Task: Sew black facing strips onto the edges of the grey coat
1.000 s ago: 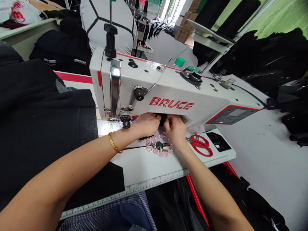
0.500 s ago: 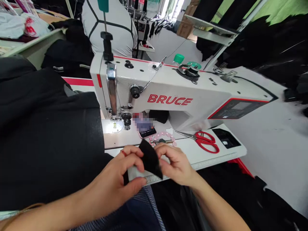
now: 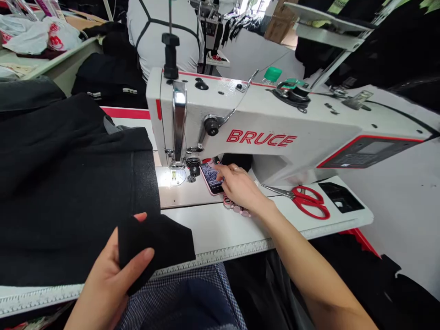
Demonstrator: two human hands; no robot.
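My left hand [image 3: 112, 277] pinches a small black fabric piece [image 3: 170, 240] between thumb and fingers at the table's front edge. My right hand [image 3: 244, 188] reaches under the arm of the white sewing machine [image 3: 275, 119], its fingers stretched out over a phone [image 3: 210, 178] and holding nothing. The fingertips are at the lit screen; whether they touch it I cannot tell. Below that hand lies a pink beaded key chain [image 3: 237, 209], partly covered by the wrist. Left of the needle area, a large black fabric [image 3: 75, 201] is spread on the table.
Red-handled scissors [image 3: 311, 204] lie on the table to the right, beside a black recessed tray [image 3: 342, 197]. A ruler strip [image 3: 233, 251] runs along the front edge. Behind the machine, a person in a white top [image 3: 168, 41] has their back to me.
My right hand has let go of the black fabric piece and moved up to the phone. My left hand has carried the piece left and down. The view has shifted slightly.
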